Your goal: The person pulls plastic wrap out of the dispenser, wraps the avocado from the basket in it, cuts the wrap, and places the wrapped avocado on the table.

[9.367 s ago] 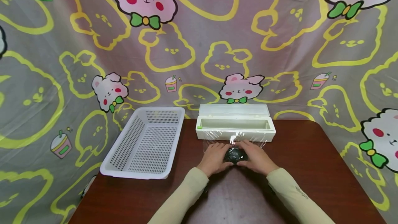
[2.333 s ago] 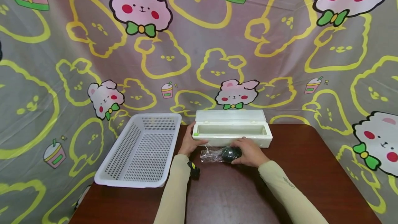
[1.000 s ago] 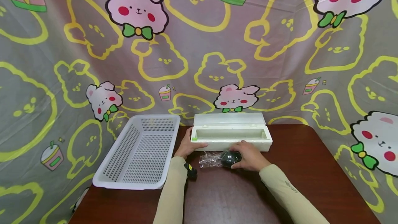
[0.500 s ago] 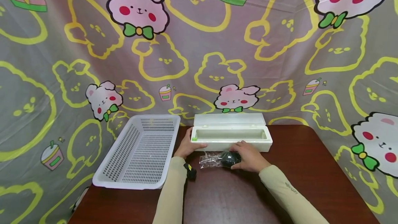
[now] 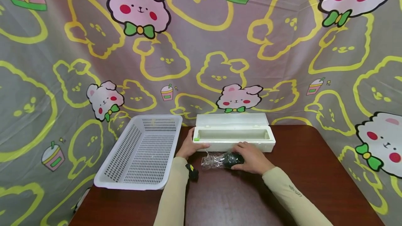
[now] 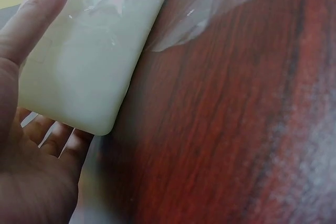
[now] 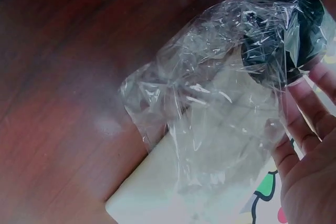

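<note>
A white cling film dispenser box [image 5: 233, 145] with its lid raised stands near the table's back edge. My left hand [image 5: 189, 146] holds its left end, the thumb [image 6: 39, 17] along the front and the other fingers behind that end. In front of the box lies a dark, glossy round object [image 5: 231, 160]; its kind is unclear. Clear cling film [image 7: 199, 77] wraps it and trails loosely to the left in the head view. My right hand [image 5: 253, 158] grips the object from the right, fingers on its far side and thumb on the near side.
A white perforated plastic basket [image 5: 149, 156] stands on the left of the dark red wooden table [image 5: 229, 198]. A patterned cloth [image 5: 194, 44] hangs close behind and along both sides.
Both hands were round the dark object earlier, with film stretched to the box. My left hand has since moved to the box's left end; the film now trails left. The last second shows little movement.
</note>
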